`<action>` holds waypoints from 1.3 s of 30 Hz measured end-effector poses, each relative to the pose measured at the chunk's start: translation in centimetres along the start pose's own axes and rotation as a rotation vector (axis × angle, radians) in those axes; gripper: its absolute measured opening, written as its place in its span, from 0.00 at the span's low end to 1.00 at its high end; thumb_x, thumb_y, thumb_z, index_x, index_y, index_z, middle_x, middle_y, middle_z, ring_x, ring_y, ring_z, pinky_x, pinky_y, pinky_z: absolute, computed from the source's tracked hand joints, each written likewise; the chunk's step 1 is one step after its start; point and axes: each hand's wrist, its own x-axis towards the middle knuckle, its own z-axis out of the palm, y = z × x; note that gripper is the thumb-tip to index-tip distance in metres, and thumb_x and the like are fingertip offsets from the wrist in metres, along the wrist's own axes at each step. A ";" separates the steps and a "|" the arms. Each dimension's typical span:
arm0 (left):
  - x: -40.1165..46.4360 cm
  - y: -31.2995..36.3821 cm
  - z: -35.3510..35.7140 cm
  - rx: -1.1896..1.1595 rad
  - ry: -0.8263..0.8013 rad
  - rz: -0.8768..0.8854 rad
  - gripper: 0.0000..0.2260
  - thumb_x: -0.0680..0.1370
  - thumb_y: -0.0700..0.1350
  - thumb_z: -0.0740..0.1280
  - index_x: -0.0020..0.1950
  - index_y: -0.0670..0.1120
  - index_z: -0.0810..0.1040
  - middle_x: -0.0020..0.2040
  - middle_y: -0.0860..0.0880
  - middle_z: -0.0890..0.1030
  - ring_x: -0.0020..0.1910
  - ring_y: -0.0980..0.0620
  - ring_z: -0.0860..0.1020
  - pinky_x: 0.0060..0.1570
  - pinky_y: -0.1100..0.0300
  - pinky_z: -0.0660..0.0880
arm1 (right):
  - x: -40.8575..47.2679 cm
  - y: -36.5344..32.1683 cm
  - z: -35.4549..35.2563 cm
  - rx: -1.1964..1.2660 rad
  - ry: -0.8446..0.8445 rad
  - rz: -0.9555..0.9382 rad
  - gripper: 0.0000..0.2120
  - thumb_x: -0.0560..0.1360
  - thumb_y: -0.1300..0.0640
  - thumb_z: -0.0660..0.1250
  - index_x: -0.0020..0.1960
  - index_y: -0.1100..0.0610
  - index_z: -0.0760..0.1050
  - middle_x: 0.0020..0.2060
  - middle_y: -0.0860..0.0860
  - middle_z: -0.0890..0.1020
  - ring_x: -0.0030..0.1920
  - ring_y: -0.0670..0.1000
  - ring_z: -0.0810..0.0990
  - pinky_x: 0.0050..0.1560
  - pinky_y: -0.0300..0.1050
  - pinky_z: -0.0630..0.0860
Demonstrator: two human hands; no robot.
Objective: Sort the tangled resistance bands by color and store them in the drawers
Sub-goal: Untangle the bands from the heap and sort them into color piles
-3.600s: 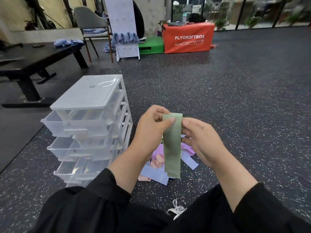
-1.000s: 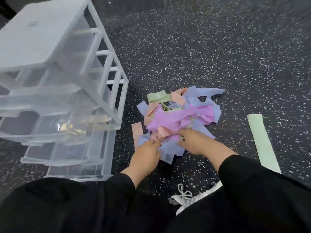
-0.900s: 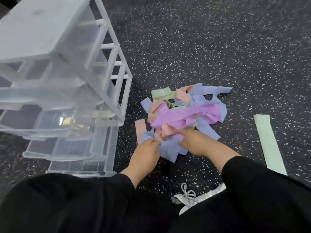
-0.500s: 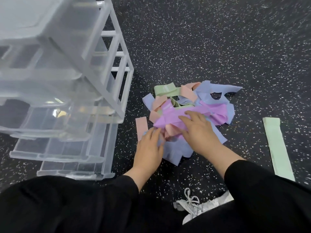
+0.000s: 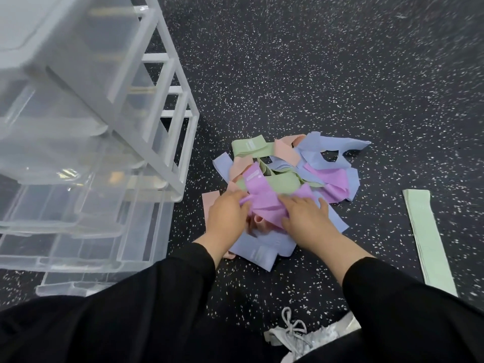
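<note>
A tangled heap of resistance bands in green, pink, blue and purple lies on the speckled black floor. My left hand and my right hand both grip a purple band at the near side of the heap, with a green band looped just behind it. One green band lies flat and apart, to the right. The clear plastic drawer unit stands to the left, its drawers pulled partly out.
The white frame corner of the drawer unit sits close to my left hand. A grey laced shoe and my black-clad legs fill the near edge. Bare floor stretches beyond the heap.
The green band I held up earlier now lies on the floor at the right. Both hands went down into the heap and have closed on the purple band, lifting it slightly.
</note>
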 end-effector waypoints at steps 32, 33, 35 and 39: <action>-8.5 6.2 -8.2 -0.980 0.201 -0.077 0.13 0.80 0.39 0.70 0.47 0.58 0.86 0.36 0.57 0.82 0.41 0.55 0.79 0.54 0.51 0.77 | -5.5 -3.7 -7.9 1.024 0.175 -0.247 0.06 0.80 0.59 0.68 0.45 0.52 0.79 0.36 0.52 0.79 0.37 0.46 0.71 0.39 0.44 0.67; -8.6 6.5 -8.2 -1.022 0.205 -0.082 0.11 0.81 0.39 0.69 0.49 0.55 0.86 0.36 0.57 0.81 0.40 0.55 0.78 0.53 0.52 0.76 | -5.5 -3.6 -8.0 1.048 0.200 -0.228 0.05 0.80 0.58 0.68 0.46 0.50 0.80 0.38 0.57 0.81 0.38 0.47 0.72 0.41 0.45 0.67; -8.7 7.4 -8.4 -1.120 0.190 -0.091 0.10 0.82 0.38 0.67 0.54 0.51 0.84 0.36 0.54 0.80 0.38 0.55 0.78 0.49 0.52 0.77 | -5.7 -3.4 -8.0 1.051 0.246 -0.200 0.04 0.79 0.56 0.68 0.48 0.48 0.80 0.42 0.64 0.81 0.39 0.49 0.72 0.42 0.46 0.67; -8.8 8.8 -8.8 -1.164 0.157 -0.058 0.10 0.83 0.37 0.65 0.56 0.49 0.83 0.37 0.52 0.79 0.40 0.52 0.78 0.47 0.51 0.77 | -6.0 -3.1 -8.7 1.088 0.274 -0.217 0.01 0.78 0.54 0.71 0.49 0.49 0.81 0.39 0.55 0.81 0.39 0.45 0.75 0.43 0.42 0.71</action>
